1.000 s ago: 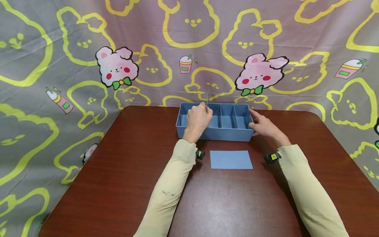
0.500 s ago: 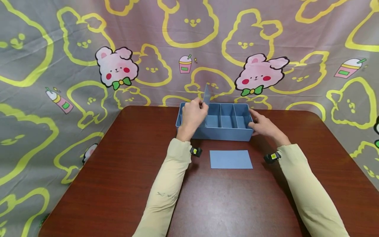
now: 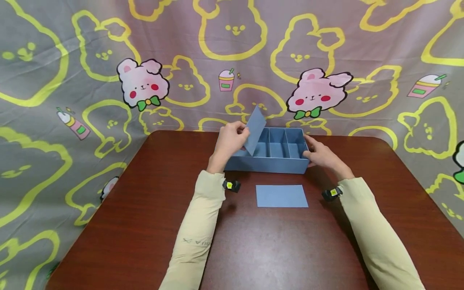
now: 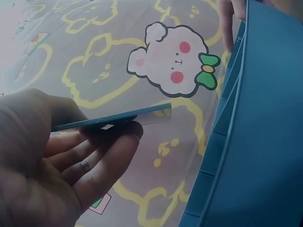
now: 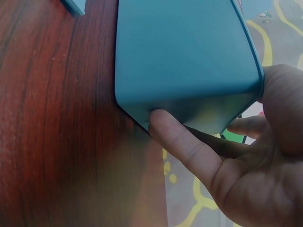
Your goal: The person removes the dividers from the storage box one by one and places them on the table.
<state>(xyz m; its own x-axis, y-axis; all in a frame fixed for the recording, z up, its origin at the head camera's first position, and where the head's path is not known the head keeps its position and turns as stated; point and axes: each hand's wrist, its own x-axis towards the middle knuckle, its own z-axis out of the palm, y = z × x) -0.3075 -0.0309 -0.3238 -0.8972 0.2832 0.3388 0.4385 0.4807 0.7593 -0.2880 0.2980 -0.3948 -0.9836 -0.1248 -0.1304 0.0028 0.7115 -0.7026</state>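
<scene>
My left hand [image 3: 230,140] pinches a thin blue divider panel [image 3: 256,127] by its left edge. Tilted, the panel stands over the left part of a long blue compartment box [image 3: 270,165]. In the left wrist view, the panel [image 4: 111,118] shows edge-on between thumb and fingers, apart from the box wall [image 4: 270,109]. At the box's right end, my right hand [image 3: 322,155] grips the end wall. The right wrist view has one finger [image 5: 182,142] against that wall's outside and the thumb side by the rim. My left hand and the panel hide part of the box's left end.
A second flat blue panel [image 3: 282,196] lies on the brown wooden table [image 3: 282,245], in front of the box. Upright dividers part the box's right side into compartments. Behind the table hangs a patterned cloth [image 3: 188,40].
My left hand has moved left and drawn the panel up from the box, turning its flat face toward the head camera. The right hand stays at the box's right end.
</scene>
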